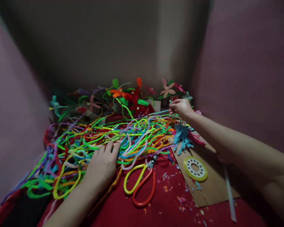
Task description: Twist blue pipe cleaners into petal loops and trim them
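Observation:
A wide tangle of fuzzy, many-coloured pipe cleaners [137,135] covers the middle and left. My left hand [104,160] lies on its front part, palm down with fingers slightly apart; the fingertips touch the strands. At the pile's back right, my right hand [181,107] is closed in a pinch on a pale teal pipe cleaner [159,112], whose length stretches left over the pile. Scissors [144,184] with one yellow and one red handle lie in front of the pile, their blade tips close against it.
Pipe-cleaner flowers [132,97] stand along the back wall. On a cardboard piece [208,195] at right rest a yellow-rimmed tape roll [195,168] and blue fuzzy pieces [182,137]. A whitish strip [230,195] crosses its edge. Clippings dot the red cloth [123,211].

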`<state>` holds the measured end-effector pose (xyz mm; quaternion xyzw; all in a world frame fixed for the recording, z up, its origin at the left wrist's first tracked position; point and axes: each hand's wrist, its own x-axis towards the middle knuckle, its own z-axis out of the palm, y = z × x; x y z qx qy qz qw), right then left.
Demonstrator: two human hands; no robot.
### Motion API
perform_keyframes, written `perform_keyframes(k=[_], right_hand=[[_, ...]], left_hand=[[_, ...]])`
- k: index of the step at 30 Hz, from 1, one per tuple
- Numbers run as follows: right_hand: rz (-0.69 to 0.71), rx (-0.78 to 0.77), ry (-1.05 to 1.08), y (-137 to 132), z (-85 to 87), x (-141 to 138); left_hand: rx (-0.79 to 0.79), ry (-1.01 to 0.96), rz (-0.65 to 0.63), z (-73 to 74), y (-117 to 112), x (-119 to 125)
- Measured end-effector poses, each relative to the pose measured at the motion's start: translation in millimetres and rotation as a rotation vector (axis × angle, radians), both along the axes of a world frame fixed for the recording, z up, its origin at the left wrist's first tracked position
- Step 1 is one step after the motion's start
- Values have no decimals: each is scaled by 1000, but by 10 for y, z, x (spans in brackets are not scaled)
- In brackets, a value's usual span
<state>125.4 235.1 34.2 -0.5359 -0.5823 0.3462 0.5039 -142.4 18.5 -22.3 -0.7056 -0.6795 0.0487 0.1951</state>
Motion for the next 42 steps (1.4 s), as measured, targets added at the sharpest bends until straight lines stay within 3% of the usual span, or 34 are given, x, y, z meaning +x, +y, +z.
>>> perform_keyframes(k=[5,11,16,21,25,32,37,42], right_hand=[[12,29,-15,-283,19,312],[9,35,-237,-632,-147,591],[6,54,-297,-773,-263,695],[18,28,-227,-788,-220,674],[21,-2,-79,-667,-122,590],[-41,31,108,-140,-23,260],[-82,80,92,142,-37,-71],[-162,107,-80,366,-74,-255]], left_hand=[[23,18,-13,-14,12,-20],[56,39,-52,-56,37,-56],[57,32,-54,-41,37,-48],[51,42,-43,-36,39,-43],[55,47,-46,-45,40,-52],[36,42,-17,-25,28,-29],[20,6,-11,11,7,4],[-3,27,0,10,5,1]])
